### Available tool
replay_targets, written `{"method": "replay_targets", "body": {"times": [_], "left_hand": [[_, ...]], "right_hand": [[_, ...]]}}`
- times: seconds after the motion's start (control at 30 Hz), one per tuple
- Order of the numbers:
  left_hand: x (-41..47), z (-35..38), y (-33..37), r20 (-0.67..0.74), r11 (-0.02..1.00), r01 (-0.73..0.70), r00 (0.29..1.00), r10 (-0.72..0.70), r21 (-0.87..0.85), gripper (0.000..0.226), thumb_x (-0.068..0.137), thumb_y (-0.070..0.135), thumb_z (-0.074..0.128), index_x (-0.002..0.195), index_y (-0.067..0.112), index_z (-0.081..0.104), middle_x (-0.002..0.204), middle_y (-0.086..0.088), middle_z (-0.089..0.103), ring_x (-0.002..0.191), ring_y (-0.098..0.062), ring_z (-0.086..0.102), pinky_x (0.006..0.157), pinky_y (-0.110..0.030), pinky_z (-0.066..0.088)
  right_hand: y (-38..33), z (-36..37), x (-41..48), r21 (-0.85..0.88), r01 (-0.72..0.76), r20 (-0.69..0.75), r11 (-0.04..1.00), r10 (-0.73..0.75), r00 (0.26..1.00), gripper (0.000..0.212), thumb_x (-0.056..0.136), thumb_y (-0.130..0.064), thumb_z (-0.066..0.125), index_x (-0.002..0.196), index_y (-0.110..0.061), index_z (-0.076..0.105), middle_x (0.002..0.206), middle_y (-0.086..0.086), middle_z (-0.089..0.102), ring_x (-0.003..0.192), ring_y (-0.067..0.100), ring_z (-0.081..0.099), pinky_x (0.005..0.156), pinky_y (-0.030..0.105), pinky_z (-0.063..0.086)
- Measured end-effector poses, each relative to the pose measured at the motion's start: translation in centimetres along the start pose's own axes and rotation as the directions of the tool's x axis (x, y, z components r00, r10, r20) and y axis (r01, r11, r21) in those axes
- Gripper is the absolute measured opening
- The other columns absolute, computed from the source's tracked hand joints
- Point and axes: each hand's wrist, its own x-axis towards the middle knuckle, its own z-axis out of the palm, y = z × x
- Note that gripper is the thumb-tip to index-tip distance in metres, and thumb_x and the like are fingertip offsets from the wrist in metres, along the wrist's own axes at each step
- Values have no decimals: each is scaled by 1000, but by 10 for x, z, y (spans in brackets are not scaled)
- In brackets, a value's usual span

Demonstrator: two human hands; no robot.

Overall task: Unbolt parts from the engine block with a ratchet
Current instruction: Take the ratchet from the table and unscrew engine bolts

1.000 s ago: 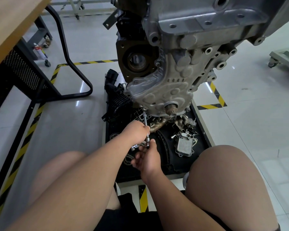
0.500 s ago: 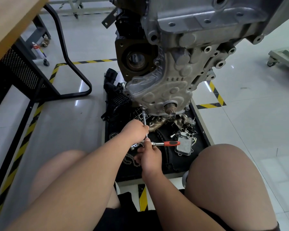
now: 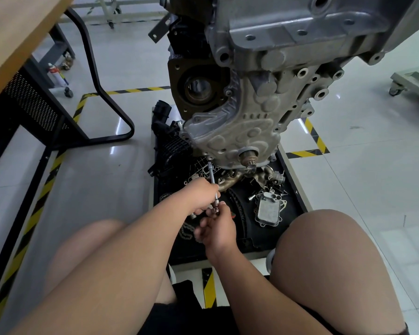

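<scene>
A grey engine block [image 3: 271,76] hangs over a black tray [image 3: 294,197], its embossed front cover [image 3: 240,134] facing me. A thin ratchet extension [image 3: 212,176] runs from a bolt at the cover's lower left edge down to my hands. My left hand [image 3: 201,195] grips the extension near its lower end. My right hand [image 3: 217,228] is curled round the ratchet at its head; the handle is hidden under that hand, with only a sliver of red showing.
The tray holds removed parts: a flat finned cooler [image 3: 269,210], a rusty manifold [image 3: 232,181], a black plastic intake part [image 3: 168,139], a chain and loose bolts. My bare knees flank the tray. A black desk frame [image 3: 102,97] stands left, a wheeled cart [image 3: 411,81] far right.
The red ratchet handle stuck out to the right half a second ago; it has swung back under my right hand. My left hand stays on the extension.
</scene>
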Motion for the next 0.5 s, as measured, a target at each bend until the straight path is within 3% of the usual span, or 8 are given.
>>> {"method": "replay_targets", "body": {"times": [0.13, 0.27, 0.5], "left_hand": [[0, -1, -1, -21, 999, -38, 999, 39, 31, 31, 98, 25, 44, 77, 13, 63, 65, -6, 58, 40, -14, 42, 38, -17, 29], [1, -1, -3, -90, 988, -106, 989, 116, 114, 33, 97, 26, 48, 68, 19, 63, 39, 10, 51, 32, -6, 43, 38, -16, 28], [1, -1, -5, -121, 980, -148, 979, 164, 134, 34, 95, 28, 52, 64, 21, 65, 67, 0, 67, 58, -14, 58, 62, -27, 45]], "right_hand": [[1, 3, -1, 98, -60, 15, 993, 59, 998, 52, 99, -54, 38, 68, -15, 53, 47, -1, 43, 36, 11, 39, 41, 20, 38], [2, 4, -1, 92, -93, 38, 991, 90, 995, 60, 97, -61, 34, 66, -14, 53, 45, 0, 37, 35, 15, 36, 42, 19, 37], [1, 4, -1, 91, -99, 31, 991, 96, 995, 56, 97, -60, 37, 68, -14, 52, 44, -1, 38, 33, 13, 39, 41, 19, 38]]}}
